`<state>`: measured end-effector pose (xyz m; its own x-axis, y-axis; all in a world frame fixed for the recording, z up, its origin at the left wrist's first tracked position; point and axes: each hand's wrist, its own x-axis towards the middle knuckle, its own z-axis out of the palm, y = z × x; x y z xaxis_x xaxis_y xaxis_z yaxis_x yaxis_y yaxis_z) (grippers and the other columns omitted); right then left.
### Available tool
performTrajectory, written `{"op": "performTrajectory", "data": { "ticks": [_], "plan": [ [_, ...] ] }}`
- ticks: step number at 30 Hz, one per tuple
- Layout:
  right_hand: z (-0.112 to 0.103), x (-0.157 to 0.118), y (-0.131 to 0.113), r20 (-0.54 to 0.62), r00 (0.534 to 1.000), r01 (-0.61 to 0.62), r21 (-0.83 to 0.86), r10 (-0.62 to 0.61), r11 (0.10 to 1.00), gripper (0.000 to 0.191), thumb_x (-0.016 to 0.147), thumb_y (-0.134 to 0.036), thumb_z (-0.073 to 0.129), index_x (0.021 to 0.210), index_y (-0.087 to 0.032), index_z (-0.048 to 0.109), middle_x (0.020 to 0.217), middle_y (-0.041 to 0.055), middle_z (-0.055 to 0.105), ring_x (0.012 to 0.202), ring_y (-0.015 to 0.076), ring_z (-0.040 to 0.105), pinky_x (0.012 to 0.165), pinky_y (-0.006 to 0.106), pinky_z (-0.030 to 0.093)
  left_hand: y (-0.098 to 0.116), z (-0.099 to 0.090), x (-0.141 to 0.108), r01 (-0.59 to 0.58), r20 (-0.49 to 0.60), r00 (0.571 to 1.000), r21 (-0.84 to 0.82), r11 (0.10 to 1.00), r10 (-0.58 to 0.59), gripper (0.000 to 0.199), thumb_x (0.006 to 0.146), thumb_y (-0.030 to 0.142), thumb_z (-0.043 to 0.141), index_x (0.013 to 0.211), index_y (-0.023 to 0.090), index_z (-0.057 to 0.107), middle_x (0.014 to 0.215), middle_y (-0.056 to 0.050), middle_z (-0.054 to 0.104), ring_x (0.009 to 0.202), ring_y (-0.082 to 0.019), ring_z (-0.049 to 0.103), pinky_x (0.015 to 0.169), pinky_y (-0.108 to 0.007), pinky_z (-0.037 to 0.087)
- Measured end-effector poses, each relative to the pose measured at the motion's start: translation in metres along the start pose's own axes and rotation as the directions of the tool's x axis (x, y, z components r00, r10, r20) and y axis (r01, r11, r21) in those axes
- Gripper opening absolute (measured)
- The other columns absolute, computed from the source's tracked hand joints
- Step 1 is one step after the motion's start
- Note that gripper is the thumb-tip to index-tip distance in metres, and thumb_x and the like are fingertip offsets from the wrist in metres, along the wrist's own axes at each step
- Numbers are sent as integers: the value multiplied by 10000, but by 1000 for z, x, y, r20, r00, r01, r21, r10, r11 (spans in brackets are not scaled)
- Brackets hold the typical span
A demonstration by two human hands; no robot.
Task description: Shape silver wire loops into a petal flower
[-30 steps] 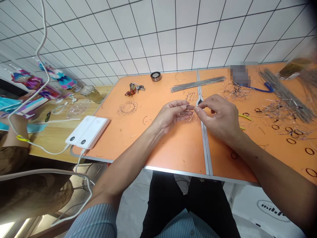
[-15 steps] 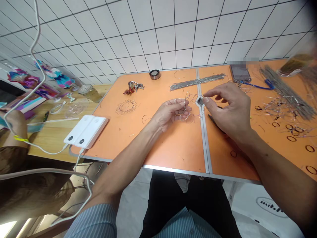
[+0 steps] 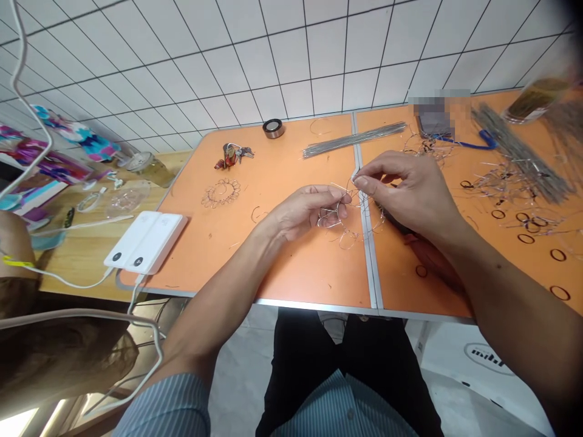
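Observation:
My left hand pinches a bent thin wire piece made of loops, holding it just above the orange table. Right beside it, my right hand has thumb and forefinger pressed together at the wire's upper right part. The exact end between those fingertips is too fine to make out. Below my right hand lies a dark-handled tool, partly hidden by the hand and forearm. A finished-looking ring of wire loops rests on the table to the left.
Straight wires lie in a bundle at the back, near a roll of tape and keys. Tangled wire scraps and dark rings spread on the right. White power banks sit left, beside another person's arm.
My right hand has come in to the left and closed its fingertips at the wire. The wire piece has turned in my left hand. The whole view has shifted slightly.

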<state>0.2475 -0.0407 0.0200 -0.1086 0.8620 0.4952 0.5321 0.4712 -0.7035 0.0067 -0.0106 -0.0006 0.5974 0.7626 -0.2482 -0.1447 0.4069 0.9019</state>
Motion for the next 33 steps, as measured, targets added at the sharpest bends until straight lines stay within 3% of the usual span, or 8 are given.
{"op": "performTrajectory", "data": {
  "ticks": [5, 11, 18, 29, 33],
  "plan": [
    [-2, 0, -6, -40, 990, -134, 33, 136, 990, 150, 1021, -261, 887, 881, -313, 894, 859, 3, 857, 797, 249, 766, 741, 423, 614, 0, -2, 1, -42, -10, 999, -27, 999, 41, 242, 1049, 402, 953, 1041, 166, 898, 887, -72, 851, 763, -139, 746, 748, -257, 566],
    [-2, 0, -10, -78, 979, -185, 65, 190, 981, 143, 983, -229, 869, 851, -281, 866, 817, 3, 833, 784, 232, 744, 718, 385, 571, 1, -4, 1, -61, 10, 998, -92, 994, 62, 357, 993, 450, 1002, 1140, 158, 861, 979, -89, 874, 885, -184, 805, 817, -286, 620],
    [-2, 1, -10, -74, 978, -189, 72, 195, 979, 167, 991, -182, 871, 853, -275, 867, 821, 3, 823, 788, 227, 734, 738, 381, 553, 2, -7, 2, -64, -2, 998, -136, 989, 65, 258, 952, 278, 957, 1149, 146, 857, 1019, -92, 889, 843, -157, 795, 783, -268, 618],
    [-2, 0, -10, -53, 985, -160, 66, 164, 985, 137, 995, -229, 871, 870, -284, 875, 848, 11, 837, 792, 235, 737, 750, 397, 585, 3, -4, 2, -96, -66, 994, -149, 984, 87, 155, 939, 161, 964, 1061, 130, 873, 894, -60, 874, 730, -113, 780, 713, -203, 625],
    [-1, 0, -8, -72, 986, -144, 107, 153, 984, 80, 999, -232, 869, 950, -293, 885, 945, 25, 874, 878, 255, 792, 844, 427, 644, 3, -3, 2, -91, -107, 991, -150, 984, 75, 111, 953, 112, 928, 1046, 128, 869, 869, -50, 863, 693, -105, 770, 677, -196, 619]
  ]
}}
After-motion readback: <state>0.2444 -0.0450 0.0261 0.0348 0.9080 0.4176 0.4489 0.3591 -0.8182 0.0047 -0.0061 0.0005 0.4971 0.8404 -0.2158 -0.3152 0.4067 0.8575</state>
